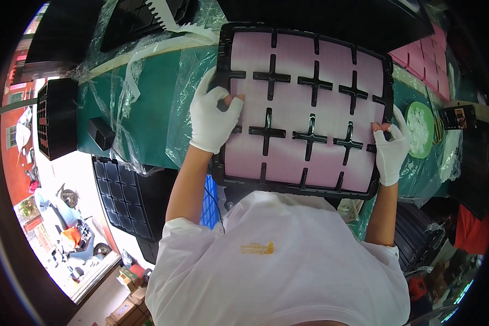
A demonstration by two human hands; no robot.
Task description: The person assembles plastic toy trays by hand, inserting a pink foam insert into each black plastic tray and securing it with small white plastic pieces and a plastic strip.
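Observation:
A black plastic tray [223, 65] with cross-shaped dividers, filled with pink sheets, lies in front of me on the green table. My left hand [214, 114], in a white glove, grips the tray's left edge with the thumb over a pink sheet. My right hand [391, 149], also in a white glove, holds the tray's right edge near its lower corner. Both forearms come up from my white shirt below.
Clear plastic film [146, 70] lies crumpled over the green table [157, 108] at left. Black trays [122, 195] are stacked lower left and at the far left edge [57, 117]. More pink sheets [426, 62] and a green dish of white pieces [421, 127] sit at right.

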